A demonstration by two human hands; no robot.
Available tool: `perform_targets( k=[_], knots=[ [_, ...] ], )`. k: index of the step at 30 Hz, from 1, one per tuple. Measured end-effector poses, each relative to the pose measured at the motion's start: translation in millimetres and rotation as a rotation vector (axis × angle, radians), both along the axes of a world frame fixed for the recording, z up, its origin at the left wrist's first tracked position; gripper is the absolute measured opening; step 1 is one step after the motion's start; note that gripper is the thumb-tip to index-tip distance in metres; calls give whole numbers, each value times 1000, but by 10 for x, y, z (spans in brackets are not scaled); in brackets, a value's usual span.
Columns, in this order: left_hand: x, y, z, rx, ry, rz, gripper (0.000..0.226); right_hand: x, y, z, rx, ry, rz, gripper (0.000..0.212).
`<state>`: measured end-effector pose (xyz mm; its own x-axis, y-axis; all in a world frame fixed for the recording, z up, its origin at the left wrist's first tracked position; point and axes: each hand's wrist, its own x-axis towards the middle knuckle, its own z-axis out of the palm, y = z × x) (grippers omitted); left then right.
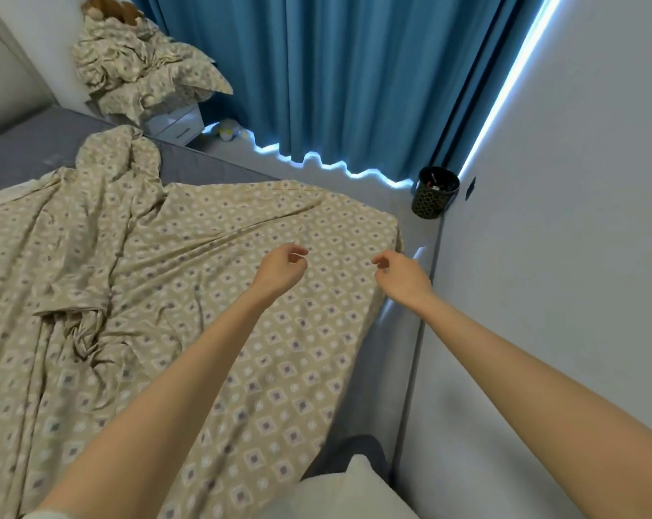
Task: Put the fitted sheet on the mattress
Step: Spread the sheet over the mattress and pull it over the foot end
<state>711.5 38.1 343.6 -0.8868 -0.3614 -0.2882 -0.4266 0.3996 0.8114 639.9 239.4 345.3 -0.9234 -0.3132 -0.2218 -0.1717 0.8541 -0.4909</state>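
A beige fitted sheet [212, 256] with a diamond pattern lies spread over the grey mattress [28, 144], bunched and wrinkled toward the left and far side. Its near right corner hangs over the mattress corner by the wall. My left hand [281, 271] hovers above the sheet with its fingers loosely curled and nothing in them. My right hand [401, 275] hangs over the sheet's right edge, fingers curled and apart, also holding nothing. Bare mattress shows at the far left.
A pile of matching beige bedding [141, 65] sits on a white bedside cabinet [174, 123] at the back. Blue curtains [335, 76] hang behind. A black mesh bin [435, 192] stands in the corner. A white wall [560, 219] runs close along the right.
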Motion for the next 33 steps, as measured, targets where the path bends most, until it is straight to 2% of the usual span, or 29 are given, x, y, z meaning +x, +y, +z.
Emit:
perform_targets(
  k=[7, 16, 27, 33],
  knots=[
    [-1547, -137, -207, 26, 42, 10, 34, -1361, -227, -181, 6, 7, 71, 36],
    [-3149, -341, -203, 33, 43, 111, 31, -3139, -424, -116, -8, -40, 116, 34],
    [-5159, -660, -522, 21, -68, 441, 32, -5817, -1074, -464, 6, -70, 384, 36],
    [-5757, -822, -461, 89, -129, 676, 34, -6767, -1502, -489, 22, -129, 568, 34]
  ],
)
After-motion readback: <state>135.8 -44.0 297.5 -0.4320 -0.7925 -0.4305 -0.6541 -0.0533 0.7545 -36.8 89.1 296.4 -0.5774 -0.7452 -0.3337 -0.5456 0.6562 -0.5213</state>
